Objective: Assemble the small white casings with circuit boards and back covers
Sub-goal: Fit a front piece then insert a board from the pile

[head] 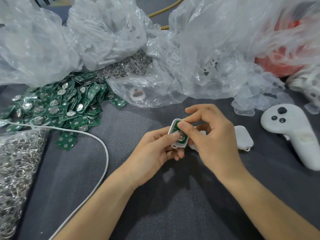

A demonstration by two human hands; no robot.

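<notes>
Your table (138, 196) is a dark grey textured one, and the back half is buried under big crumpled clear plastic bags (207, 58). On the left there's a fat pile of green circuit boards (57, 106) spilling out from under one bag, plus a bag of metal key rings (15, 170) at the left edge with a white cable (103, 153) curving past it. Over on the right sits a white controller (290, 130), and just beside your right hand lies a white back cover (244, 137) flat on the table. Your left hand (152, 158) is curled around a small white casing (178, 134), gripping it from below with the thumb on top, held just above the table. Your right hand (213, 135) is pinched, thumb pressing the circuit board (175, 127) sitting in that casing.
</notes>
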